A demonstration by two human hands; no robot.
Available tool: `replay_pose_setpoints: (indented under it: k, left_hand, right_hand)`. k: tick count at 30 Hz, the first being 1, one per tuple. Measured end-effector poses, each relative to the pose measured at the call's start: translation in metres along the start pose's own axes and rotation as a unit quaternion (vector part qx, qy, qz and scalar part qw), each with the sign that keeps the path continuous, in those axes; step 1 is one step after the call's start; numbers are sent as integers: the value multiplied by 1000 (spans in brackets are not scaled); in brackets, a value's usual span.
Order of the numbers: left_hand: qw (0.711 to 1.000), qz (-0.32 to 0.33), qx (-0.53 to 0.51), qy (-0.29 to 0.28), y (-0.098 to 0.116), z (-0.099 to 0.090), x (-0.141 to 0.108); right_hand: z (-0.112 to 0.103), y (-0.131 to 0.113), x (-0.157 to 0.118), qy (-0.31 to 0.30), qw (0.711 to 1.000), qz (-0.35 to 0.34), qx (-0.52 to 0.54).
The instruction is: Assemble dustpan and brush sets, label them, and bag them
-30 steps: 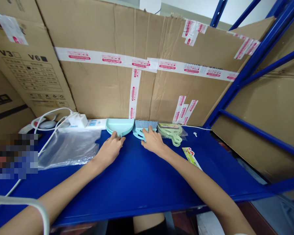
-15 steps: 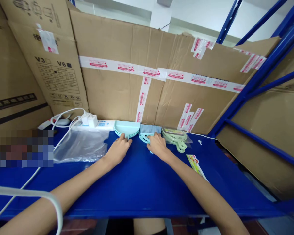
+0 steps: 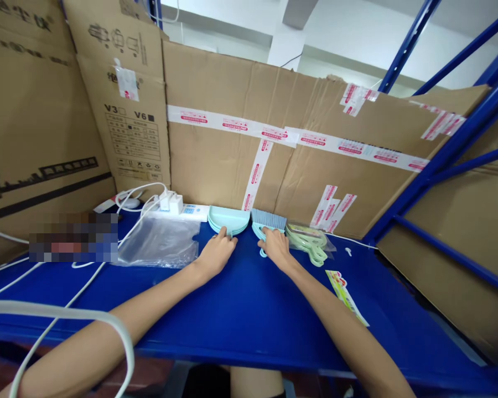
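Observation:
A stack of light-blue dustpans [image 3: 229, 218] lies at the back of the blue table, against the cardboard. My left hand [image 3: 217, 254] has its fingers closed around the handle end, which it mostly covers. Just to the right lies a light-blue hand brush [image 3: 269, 220], its grey-blue bristles pointing to the back. My right hand [image 3: 275, 247] is closed over the brush's handle, and a looped handle tip shows below the fingers. Beside that hand, on its right, is a light-green dustpan set [image 3: 307, 239] in a clear bag.
Clear plastic bags [image 3: 160, 243] lie left of my left hand. Behind them is a white power strip [image 3: 196, 212] with plugs and cables. A printed card [image 3: 346, 296] and a small white piece [image 3: 348, 251] lie at right. Cardboard [image 3: 224, 166] walls the back; a white cable [image 3: 120, 326] crosses front left.
The whole view has shifted, so the things appear farther right and slightly lower. Both hands stay at the dustpans and the brush, which have not visibly moved on the table.

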State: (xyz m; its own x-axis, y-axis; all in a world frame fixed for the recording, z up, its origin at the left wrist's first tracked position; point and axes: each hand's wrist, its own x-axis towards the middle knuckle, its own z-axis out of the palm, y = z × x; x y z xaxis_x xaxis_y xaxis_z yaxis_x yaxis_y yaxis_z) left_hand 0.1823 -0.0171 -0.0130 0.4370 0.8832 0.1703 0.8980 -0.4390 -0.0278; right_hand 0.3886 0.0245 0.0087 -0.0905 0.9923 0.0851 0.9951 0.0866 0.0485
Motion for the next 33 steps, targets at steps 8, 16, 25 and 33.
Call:
replay_pose_setpoints:
  k: [8, 16, 25, 33]
  left_hand:
    - [1000, 0, -2, 1, 0, 0, -1]
    - [998, -36, 22, 44, 3, 3, -2]
    - [995, -49, 50, 68, 7, 2, -5]
    - [994, -56, 15, 87, -5, 8, -3]
  right_hand:
    - [-4, -8, 10, -18, 1000, -10, -7]
    - [-4, -8, 11, -21, 999, -9, 31]
    - [3, -2, 2, 9, 997, 4, 76]
    - [-85, 97, 16, 65, 988, 112, 83]
